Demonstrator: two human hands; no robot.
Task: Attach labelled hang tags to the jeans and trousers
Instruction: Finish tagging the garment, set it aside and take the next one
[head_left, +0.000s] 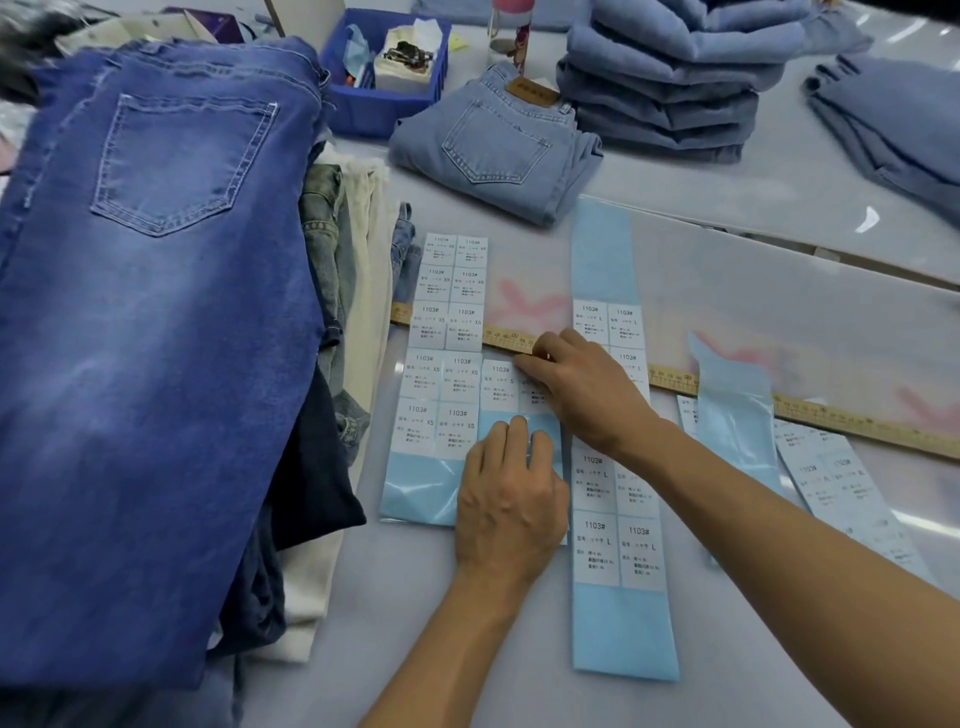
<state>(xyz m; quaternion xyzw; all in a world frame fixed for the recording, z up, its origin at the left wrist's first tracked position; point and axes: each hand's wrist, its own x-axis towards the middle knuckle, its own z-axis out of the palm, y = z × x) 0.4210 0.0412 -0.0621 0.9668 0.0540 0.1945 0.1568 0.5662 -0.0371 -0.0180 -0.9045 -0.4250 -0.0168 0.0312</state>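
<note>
Label sheet (498, 395): centre of the frame, flat on the counter (753, 291), between two longer label strips.
Left hand (511, 493): fingers fairly straight, pressing the sheet's bare blue backing.
Right hand (582, 384): fingertips picking at a label on the sheet's upper edge; grip unclear.
Ruler (831, 415): runs beneath the sheets.
Dark jeans (156, 312): piled at left.
Folded light jeans (498, 150): upper centre.

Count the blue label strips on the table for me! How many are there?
5, maybe more hidden: XS strip leftmost, S strip under both hands, long L strip right of them, bare curled strip across the ruler, another far right.
</note>
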